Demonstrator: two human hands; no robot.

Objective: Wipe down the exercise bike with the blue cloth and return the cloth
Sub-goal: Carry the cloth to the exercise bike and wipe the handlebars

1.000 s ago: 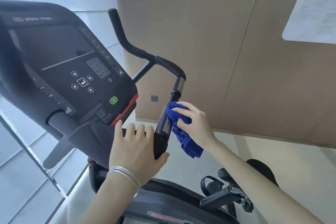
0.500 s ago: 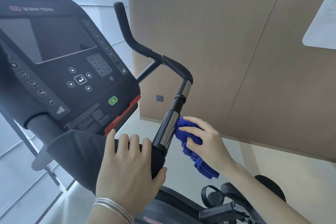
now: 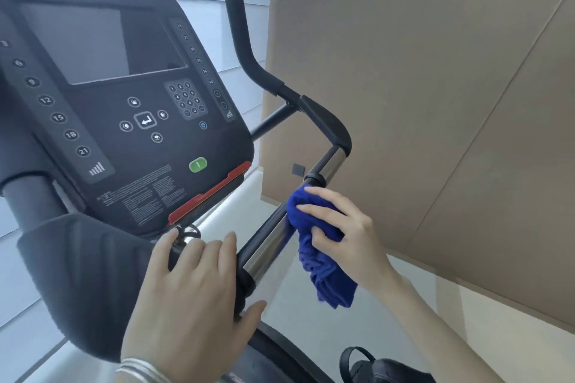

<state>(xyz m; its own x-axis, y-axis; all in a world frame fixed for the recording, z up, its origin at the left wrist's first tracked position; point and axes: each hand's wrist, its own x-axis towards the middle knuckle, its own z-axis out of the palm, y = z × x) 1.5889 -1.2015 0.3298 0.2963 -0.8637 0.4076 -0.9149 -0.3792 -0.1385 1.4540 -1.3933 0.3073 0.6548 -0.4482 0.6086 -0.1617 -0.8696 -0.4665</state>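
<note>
The exercise bike's black console (image 3: pixel 124 109) fills the left of the view, and its right handlebar (image 3: pixel 323 124) bends up to the centre. A silver and black bar section (image 3: pixel 267 242) runs down from that handlebar. My right hand (image 3: pixel 345 233) grips the bunched blue cloth (image 3: pixel 314 246) and presses it against the right side of this bar; the cloth's loose end hangs below. My left hand (image 3: pixel 193 295) rests on the padded black armrest (image 3: pixel 84 277), fingers laid over its top and thumb under the bar's lower end.
A tan wood-panel wall (image 3: pixel 435 102) stands close on the right, with a pale floor below. A black pedal with a strap (image 3: pixel 367 364) shows at the bottom right. Pale tiled wall lies behind the console on the left.
My right hand with the cloth slid down the bar, then back up a little toward the black collar. The view moved closer to the console. My left hand stayed on the armrest.
</note>
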